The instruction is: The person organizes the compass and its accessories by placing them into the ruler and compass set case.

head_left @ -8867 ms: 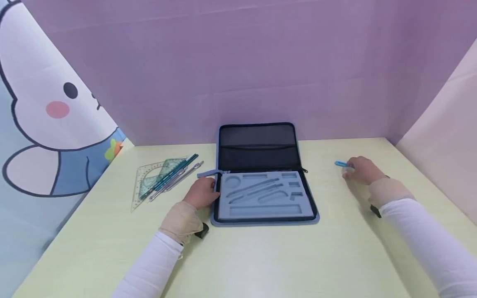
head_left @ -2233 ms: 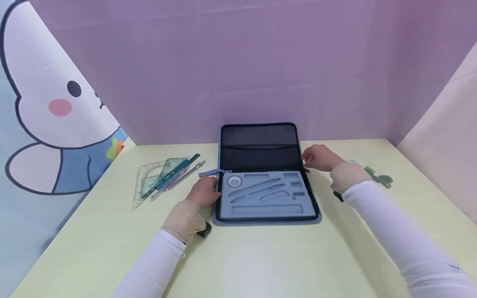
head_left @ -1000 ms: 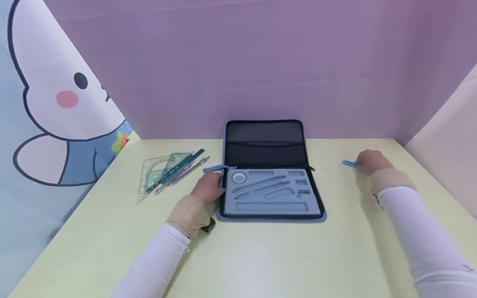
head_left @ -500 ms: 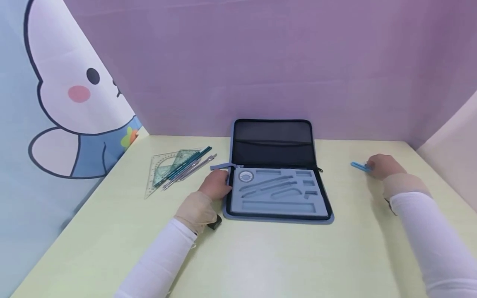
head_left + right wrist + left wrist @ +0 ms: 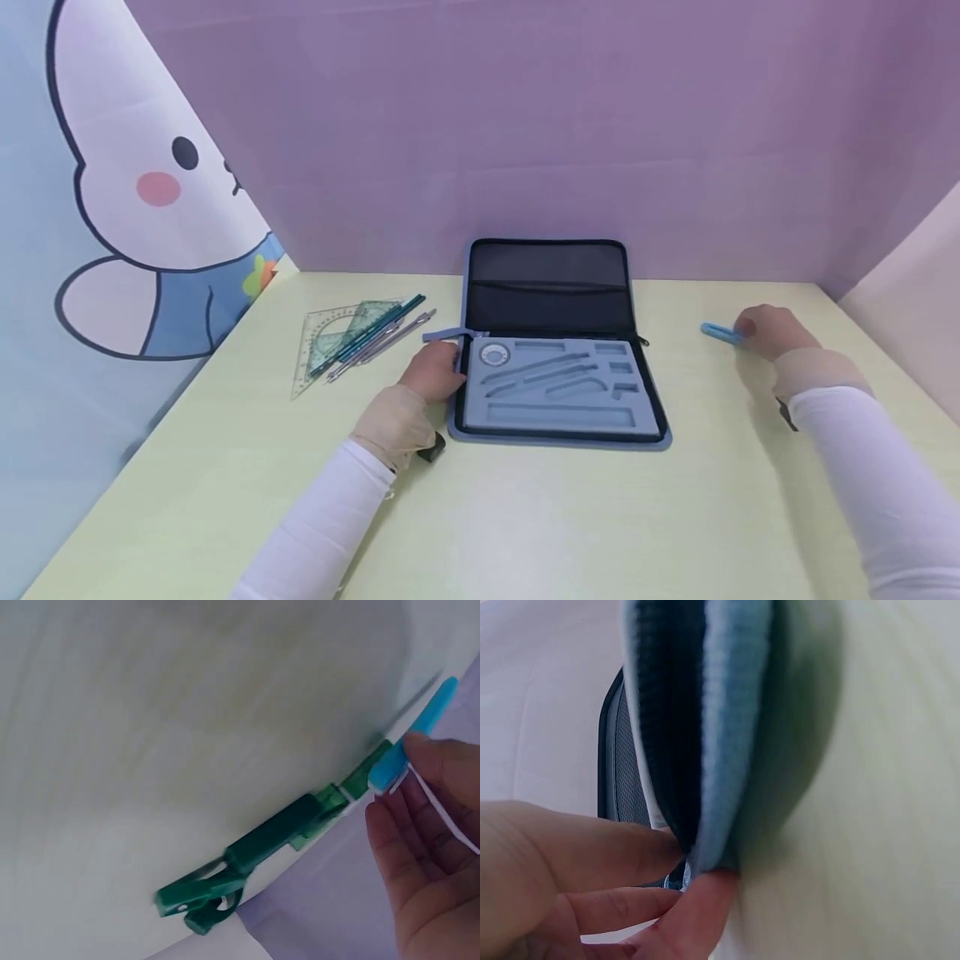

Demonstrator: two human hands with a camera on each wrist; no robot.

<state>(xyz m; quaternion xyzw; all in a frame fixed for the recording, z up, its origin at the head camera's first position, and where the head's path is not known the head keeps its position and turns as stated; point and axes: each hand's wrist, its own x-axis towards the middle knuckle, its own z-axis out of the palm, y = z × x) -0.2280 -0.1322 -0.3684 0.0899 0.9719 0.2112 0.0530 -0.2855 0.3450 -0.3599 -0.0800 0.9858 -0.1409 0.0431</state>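
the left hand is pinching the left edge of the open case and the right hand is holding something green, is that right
Not quite: the thing in the right hand is blue, not green. The right wrist view shows thumb and fingers pinching a blue item, with a green item lying on the table nearby. The left hand does pinch the left edge of the open case.

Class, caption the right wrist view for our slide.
Right hand pinching a bright blue piece, green pieces lying nearby on the tabletop.
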